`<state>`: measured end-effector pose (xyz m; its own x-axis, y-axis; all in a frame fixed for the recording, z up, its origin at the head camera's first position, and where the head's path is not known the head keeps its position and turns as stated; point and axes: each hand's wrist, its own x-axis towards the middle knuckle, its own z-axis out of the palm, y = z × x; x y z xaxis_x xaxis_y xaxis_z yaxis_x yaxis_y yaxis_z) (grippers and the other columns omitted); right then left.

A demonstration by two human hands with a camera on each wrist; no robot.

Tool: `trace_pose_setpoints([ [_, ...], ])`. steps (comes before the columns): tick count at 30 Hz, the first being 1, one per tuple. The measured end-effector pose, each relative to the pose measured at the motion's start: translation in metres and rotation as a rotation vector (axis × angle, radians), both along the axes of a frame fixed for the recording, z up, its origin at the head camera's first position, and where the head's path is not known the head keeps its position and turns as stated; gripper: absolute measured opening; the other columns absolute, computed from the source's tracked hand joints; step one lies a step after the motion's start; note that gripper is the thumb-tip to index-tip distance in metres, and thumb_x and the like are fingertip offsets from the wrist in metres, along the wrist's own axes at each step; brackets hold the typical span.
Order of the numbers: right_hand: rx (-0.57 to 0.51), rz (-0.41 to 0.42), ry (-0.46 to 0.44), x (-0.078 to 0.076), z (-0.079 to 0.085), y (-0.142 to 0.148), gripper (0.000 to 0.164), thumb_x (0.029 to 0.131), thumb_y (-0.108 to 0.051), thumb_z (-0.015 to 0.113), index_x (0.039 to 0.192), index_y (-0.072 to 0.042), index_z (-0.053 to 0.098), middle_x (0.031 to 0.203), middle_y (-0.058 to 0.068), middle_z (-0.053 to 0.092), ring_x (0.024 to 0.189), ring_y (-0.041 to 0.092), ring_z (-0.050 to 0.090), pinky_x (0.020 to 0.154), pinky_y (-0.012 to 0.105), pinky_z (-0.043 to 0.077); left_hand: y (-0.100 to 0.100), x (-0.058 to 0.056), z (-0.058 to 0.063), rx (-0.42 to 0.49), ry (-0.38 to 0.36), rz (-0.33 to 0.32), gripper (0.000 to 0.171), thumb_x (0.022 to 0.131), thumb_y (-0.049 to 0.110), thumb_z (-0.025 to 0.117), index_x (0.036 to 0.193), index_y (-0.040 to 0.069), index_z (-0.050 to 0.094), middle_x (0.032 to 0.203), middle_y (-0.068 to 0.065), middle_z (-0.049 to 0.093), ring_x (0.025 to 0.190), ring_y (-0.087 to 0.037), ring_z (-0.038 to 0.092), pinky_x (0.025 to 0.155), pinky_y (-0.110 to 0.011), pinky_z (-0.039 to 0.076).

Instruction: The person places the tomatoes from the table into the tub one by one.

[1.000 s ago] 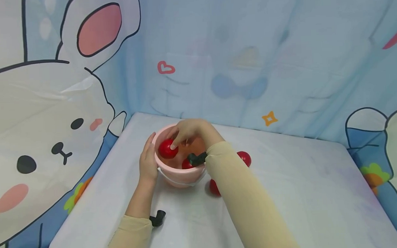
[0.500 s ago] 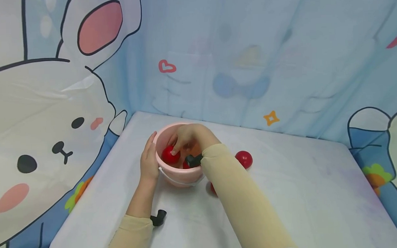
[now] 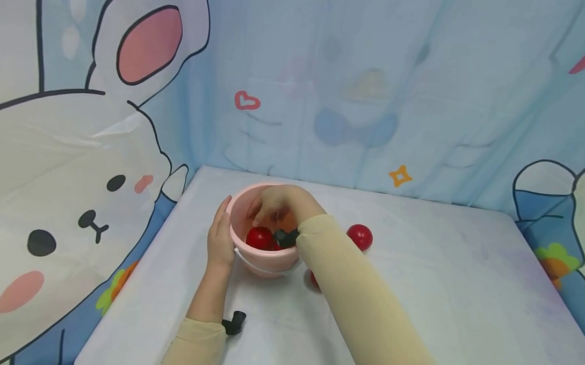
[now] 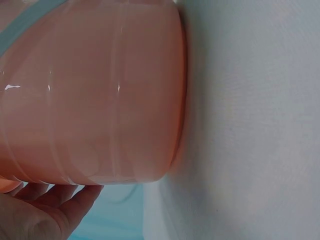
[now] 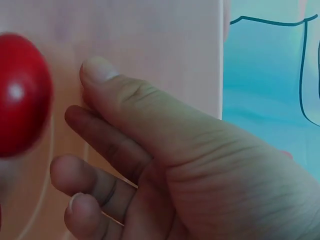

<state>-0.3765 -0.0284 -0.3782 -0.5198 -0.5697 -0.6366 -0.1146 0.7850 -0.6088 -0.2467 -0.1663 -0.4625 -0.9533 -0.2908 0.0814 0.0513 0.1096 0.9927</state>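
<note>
A pink bucket (image 3: 276,259) with a white handle stands on the table. My left hand (image 3: 220,241) rests along the bucket's left side, fingers fairly straight against the wall. Inside the bucket is my right hand (image 3: 279,200). In the right wrist view its thumb and fingers are loosely bent with nothing between them, and a glossy red ball (image 5: 22,95) is apart from the fingertips. The head view shows this red ball (image 3: 259,238) low in the bucket, near the front wall. Part of another red ball (image 3: 278,246) shows beside it, mostly hidden by the black wrist device (image 3: 286,238).
To the right of the bucket lies a red ball (image 3: 360,237), with a further red ball (image 3: 314,280) largely hidden by the right sleeve (image 3: 359,293). The white table (image 3: 446,284) meets a printed blue curtain (image 3: 290,129) at the back and left.
My right thumb and fingers have let go of the red ball, which has dropped lower in the bucket toward the front wall. My left hand stays at the bucket's side.
</note>
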Motion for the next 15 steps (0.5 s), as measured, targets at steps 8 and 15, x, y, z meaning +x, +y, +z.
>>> trace_pose_setpoints([
  [8,0.056,0.164,0.123,0.001,0.021,0.008,0.046,0.093,-0.026,0.067,0.137,-0.021,0.059,0.127,-0.001,0.058,0.110,0.022,0.056,0.089,0.032,0.055,0.002,0.000,0.000,0.002,-0.008,0.001,0.044,0.103,0.054,0.025,0.145,0.053,0.036,0.155,0.022,0.036,0.148,-0.010,0.030,0.119,-0.050,0.032],
  [15,0.018,0.187,0.250,0.004,0.055,0.035,0.055,0.095,-0.034,0.063,0.146,-0.021,0.050,0.145,0.003,0.053,0.103,0.035,0.067,0.085,0.034,0.057,-0.001,0.000,0.002,-0.020,-0.018,0.003,0.045,0.102,0.056,0.022,0.146,0.053,0.034,0.156,0.022,0.035,0.148,-0.012,0.029,0.119,-0.051,0.031],
])
